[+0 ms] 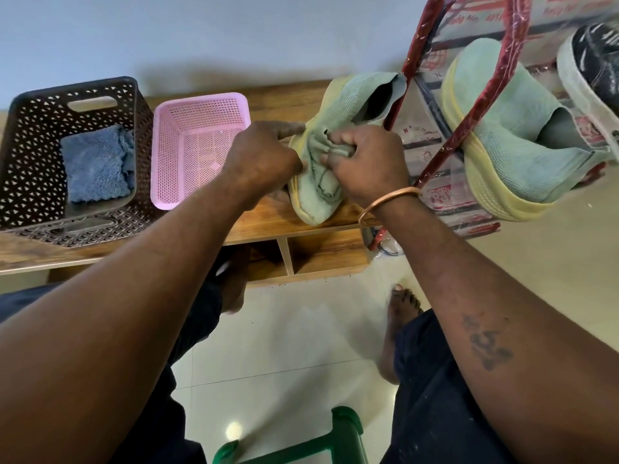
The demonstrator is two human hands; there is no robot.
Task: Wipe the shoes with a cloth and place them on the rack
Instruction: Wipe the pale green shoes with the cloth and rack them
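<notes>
Both forearms reach out over the lap toward the wooden worktop, with a green stool low between the knees. The task looks to be at the first shoe, mid-wipe. The pale green shoe lies on the worktop near its right end. The right hand, a bangle on its wrist, has its fingers curled round a bunched greenish cloth and holds it against the shoe's upper. The left hand braces the shoe from the sole side, its forefinger straight along the edge. Its other fingers are hidden, and nothing shows them wrapped round the shoe.

No shoe is visible on a rack yet. The open compartments under the worktop may be the rack, though that is a guess. The matching green shoe and a dark shoe sit in a clear bag with red trim to the right, so both appear to be waiting for their wipe. Most of the job is therefore left.

By count:
- Three shoes show: two green and one dark. A partner for the dark one is not visible.
- Two cloths: the one in use, and a blue cloth lying in the dark brown basket.
- Two baskets: the brown one and a pink basket just beside it, which holds nothing.
- One bag and one stool.
</notes>
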